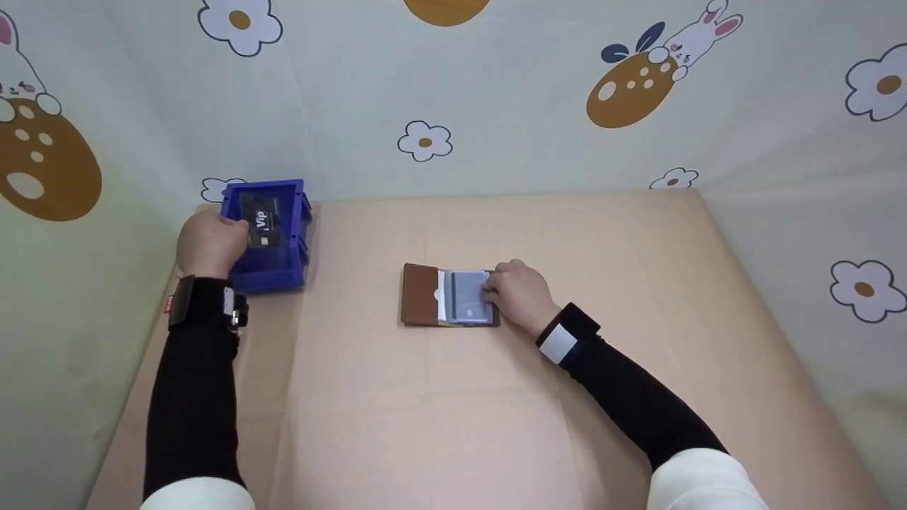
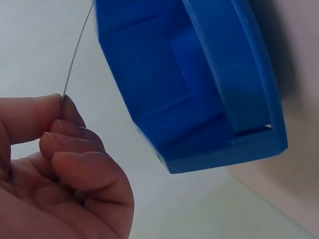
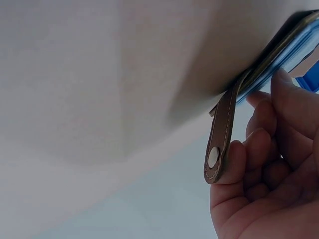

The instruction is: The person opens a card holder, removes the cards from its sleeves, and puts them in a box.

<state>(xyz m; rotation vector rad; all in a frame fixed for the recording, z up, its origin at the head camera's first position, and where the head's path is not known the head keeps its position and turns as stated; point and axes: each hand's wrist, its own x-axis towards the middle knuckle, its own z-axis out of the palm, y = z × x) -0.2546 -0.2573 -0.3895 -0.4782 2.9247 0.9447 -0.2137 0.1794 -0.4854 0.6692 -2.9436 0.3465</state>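
Note:
My left hand point(image 1: 211, 244) pinches a black card marked "Vip" point(image 1: 259, 219) between thumb and fingers. The card is over the opening of a blue plastic bin point(image 1: 273, 280); in the left wrist view it shows edge-on as a thin line, apart from the bin's near wall. A brown card wallet point(image 1: 419, 295) lies spread on the table, its clear plastic sleeves point(image 1: 469, 301) facing up. At its right edge my right hand point(image 1: 523, 294) holds the sleeves, with thumb and curled fingers at them. A snap strap point(image 3: 222, 134) hangs from the wallet beside those fingers.
The bin stands at the table's back left corner, close to the patterned wall covering point(image 1: 354, 92). A beige cloth point(image 1: 425, 411) covers the table. A small red tag point(image 1: 168, 304) shows at the left edge beside my left wrist.

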